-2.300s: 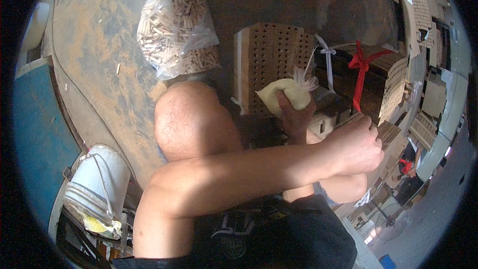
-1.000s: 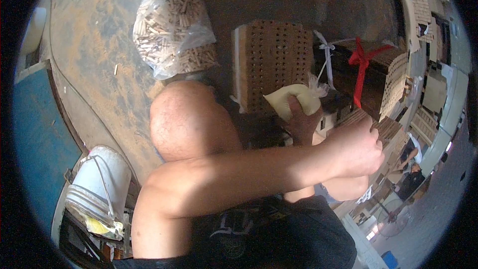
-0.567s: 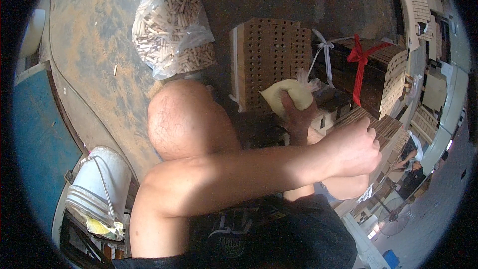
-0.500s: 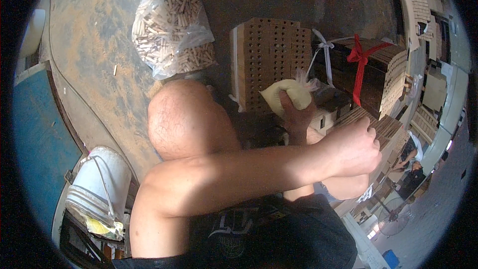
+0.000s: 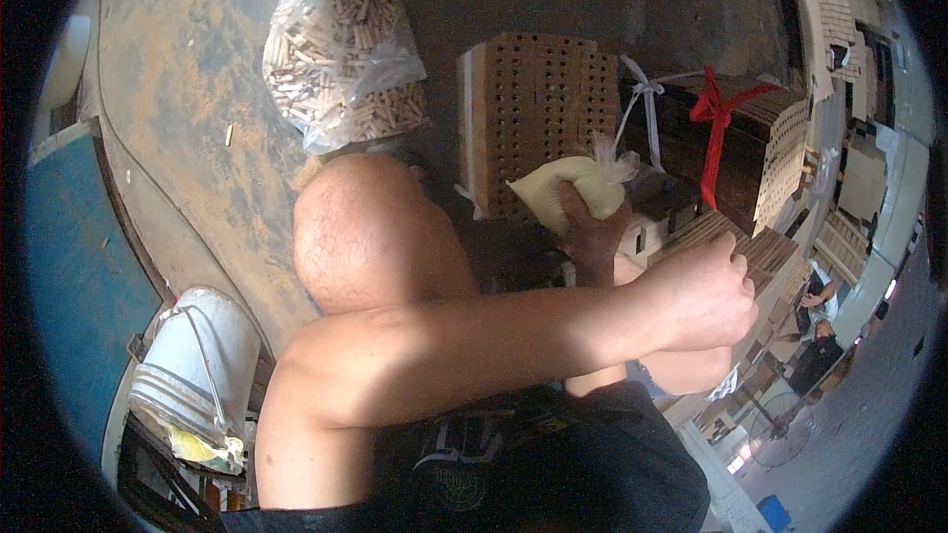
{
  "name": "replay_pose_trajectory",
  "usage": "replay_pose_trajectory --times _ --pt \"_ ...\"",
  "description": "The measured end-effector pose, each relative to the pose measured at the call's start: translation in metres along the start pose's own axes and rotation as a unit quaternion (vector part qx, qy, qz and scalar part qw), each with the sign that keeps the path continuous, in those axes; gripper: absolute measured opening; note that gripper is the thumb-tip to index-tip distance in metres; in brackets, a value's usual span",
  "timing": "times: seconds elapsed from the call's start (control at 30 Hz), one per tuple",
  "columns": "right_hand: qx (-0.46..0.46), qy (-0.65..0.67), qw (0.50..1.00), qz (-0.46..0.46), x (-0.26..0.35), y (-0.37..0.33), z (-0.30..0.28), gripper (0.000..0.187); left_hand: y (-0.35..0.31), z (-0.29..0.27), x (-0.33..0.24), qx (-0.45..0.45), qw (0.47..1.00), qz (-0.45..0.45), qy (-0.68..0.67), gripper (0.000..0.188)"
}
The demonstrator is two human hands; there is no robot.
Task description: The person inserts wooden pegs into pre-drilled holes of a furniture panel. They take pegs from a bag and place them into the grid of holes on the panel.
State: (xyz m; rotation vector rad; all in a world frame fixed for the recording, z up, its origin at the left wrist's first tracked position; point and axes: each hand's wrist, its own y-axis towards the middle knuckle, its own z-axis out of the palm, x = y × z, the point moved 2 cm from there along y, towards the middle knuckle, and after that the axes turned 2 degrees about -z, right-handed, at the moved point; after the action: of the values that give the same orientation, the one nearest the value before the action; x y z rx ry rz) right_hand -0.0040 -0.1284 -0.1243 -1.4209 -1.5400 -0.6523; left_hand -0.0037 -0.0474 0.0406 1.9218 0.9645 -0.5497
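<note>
My right hand is wrapped round a soft plastic bag of pale yellow paste, its narrow corner pointing left and its gathered clear end to the right. The bag is just in front of a stack of drilled wooden pieces with rows of dark holes. My left forearm crosses over my right arm, and my left hand is a closed fist beside some stacked boards. Whatever that fist may hold is hidden from view.
A clear bag of wooden dowels lies on the dusty floor beyond my knee. A red tie and a white tie bind wood bundles. A white bucket stands left; a fan and a person are far right.
The paste bag has turned a little in my right hand, its corner shifting slightly left and its gathered end showing more. My left fist has hardly moved.
</note>
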Motion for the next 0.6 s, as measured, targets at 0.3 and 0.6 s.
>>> replay_pose_trajectory --times 0.3,0.6 --pt "0.005 -0.057 0.998 -0.025 0.003 -0.002 0.015 0.038 -0.001 0.004 0.000 -0.003 1.000 0.001 0.010 0.017" --pt "-0.002 0.022 0.998 0.052 -0.003 -0.010 0.001 0.036 -0.006 -0.003 -0.006 0.000 0.999 0.014 0.040 0.018"
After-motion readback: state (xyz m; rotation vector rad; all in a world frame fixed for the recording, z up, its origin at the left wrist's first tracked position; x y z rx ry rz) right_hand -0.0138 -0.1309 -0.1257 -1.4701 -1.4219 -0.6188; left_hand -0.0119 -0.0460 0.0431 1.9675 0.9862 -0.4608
